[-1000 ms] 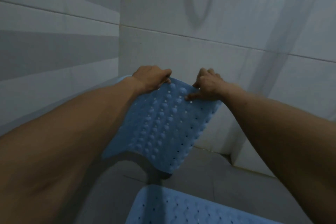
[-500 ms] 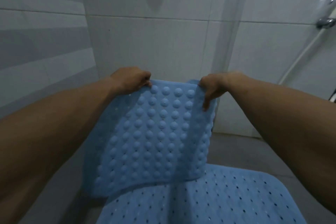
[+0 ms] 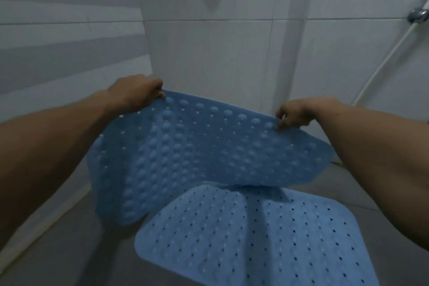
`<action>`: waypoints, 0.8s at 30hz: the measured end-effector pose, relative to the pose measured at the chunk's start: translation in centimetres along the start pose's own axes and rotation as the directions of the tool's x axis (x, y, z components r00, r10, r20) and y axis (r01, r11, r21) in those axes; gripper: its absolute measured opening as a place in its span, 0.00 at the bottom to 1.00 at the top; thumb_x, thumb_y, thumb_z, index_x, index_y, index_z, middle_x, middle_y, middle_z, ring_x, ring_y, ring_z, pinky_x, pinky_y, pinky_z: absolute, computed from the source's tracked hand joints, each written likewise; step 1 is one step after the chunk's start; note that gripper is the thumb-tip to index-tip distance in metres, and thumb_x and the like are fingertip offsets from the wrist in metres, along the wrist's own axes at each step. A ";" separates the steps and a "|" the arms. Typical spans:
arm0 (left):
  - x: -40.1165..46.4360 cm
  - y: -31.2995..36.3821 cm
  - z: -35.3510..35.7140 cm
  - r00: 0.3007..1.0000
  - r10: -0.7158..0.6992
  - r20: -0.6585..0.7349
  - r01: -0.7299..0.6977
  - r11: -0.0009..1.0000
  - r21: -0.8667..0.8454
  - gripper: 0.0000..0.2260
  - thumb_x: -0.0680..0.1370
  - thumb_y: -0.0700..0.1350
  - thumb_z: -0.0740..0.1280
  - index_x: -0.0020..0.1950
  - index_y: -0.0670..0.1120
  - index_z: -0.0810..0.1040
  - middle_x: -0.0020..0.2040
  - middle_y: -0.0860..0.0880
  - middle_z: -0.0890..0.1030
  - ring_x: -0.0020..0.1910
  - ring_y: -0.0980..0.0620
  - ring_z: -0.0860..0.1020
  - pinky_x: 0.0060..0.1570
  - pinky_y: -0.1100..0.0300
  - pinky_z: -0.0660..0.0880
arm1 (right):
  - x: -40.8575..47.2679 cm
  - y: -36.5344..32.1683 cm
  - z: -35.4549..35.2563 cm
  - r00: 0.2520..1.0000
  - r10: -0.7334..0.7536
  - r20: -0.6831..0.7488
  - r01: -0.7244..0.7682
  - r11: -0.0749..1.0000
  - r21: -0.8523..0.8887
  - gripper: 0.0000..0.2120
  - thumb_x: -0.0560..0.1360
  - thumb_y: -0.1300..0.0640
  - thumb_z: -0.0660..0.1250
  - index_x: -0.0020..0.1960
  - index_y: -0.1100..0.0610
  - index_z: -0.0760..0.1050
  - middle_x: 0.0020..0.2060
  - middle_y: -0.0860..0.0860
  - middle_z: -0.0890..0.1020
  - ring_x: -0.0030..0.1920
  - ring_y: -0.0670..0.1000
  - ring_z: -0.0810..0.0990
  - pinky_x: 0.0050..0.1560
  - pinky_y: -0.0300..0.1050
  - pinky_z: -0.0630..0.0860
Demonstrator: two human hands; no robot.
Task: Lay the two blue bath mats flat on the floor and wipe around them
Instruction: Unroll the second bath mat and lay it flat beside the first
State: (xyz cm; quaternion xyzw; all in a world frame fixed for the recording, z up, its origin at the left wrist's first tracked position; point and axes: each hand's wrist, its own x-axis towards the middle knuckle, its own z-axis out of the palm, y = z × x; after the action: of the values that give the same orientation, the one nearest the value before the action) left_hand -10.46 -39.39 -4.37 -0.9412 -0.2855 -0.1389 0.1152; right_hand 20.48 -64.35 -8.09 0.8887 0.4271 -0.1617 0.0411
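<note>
A blue rubber bath mat (image 3: 199,148) with round suction bumps and small holes hangs in the air in front of me, its bumpy side facing me. My left hand (image 3: 137,91) grips its far left corner and my right hand (image 3: 293,115) pinches its far right corner. The mat sags toward me and its near edge droops over a second blue bath mat (image 3: 250,234), which lies flat on the grey floor at the lower middle. The held mat hides the second mat's far edge.
White tiled walls (image 3: 209,49) close the corner ahead, with grey-striped tiles on the left. A shower head and white hose (image 3: 392,51) run down the right wall. Grey floor (image 3: 69,251) shows at the lower left beside the flat mat.
My hands have moved apart along the mat's top edge, spreading it wider. The mat now hangs more level and lower over the flat mat.
</note>
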 end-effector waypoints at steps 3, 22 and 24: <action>-0.6 -1.3 -1.7 0.999 -0.048 0.017 0.048 0.999 0.011 0.14 0.81 0.55 0.61 0.55 0.46 0.76 0.53 0.35 0.78 0.51 0.37 0.76 0.44 0.53 0.67 | -0.6 -0.4 -0.2 0.973 -0.125 -0.192 0.119 0.992 -0.042 0.12 0.80 0.45 0.64 0.54 0.52 0.77 0.54 0.55 0.82 0.50 0.56 0.81 0.53 0.48 0.76; 0.1 -1.5 1.9 0.961 0.275 0.000 -0.261 0.911 -0.321 0.10 0.79 0.51 0.67 0.49 0.44 0.81 0.50 0.39 0.81 0.45 0.43 0.74 0.51 0.50 0.74 | -13.9 -5.5 -0.3 0.859 0.030 -0.511 -0.276 0.868 -0.412 0.16 0.82 0.42 0.55 0.55 0.51 0.75 0.49 0.64 0.80 0.50 0.64 0.80 0.45 0.51 0.71; 0.2 -0.4 1.7 0.944 0.322 0.067 -0.289 0.910 -0.297 0.11 0.78 0.51 0.68 0.51 0.45 0.81 0.50 0.40 0.81 0.46 0.43 0.74 0.51 0.52 0.73 | -15.7 -6.1 0.7 0.875 0.058 -0.481 -0.288 0.860 -0.421 0.15 0.82 0.41 0.56 0.55 0.50 0.75 0.49 0.63 0.80 0.50 0.64 0.79 0.44 0.50 0.70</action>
State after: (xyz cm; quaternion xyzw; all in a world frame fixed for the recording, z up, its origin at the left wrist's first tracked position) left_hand -10.26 -38.45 -5.82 -0.9874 -0.1180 -0.1044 -0.0166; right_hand 6.47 -72.36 -3.33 0.8987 0.3675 0.1645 0.1741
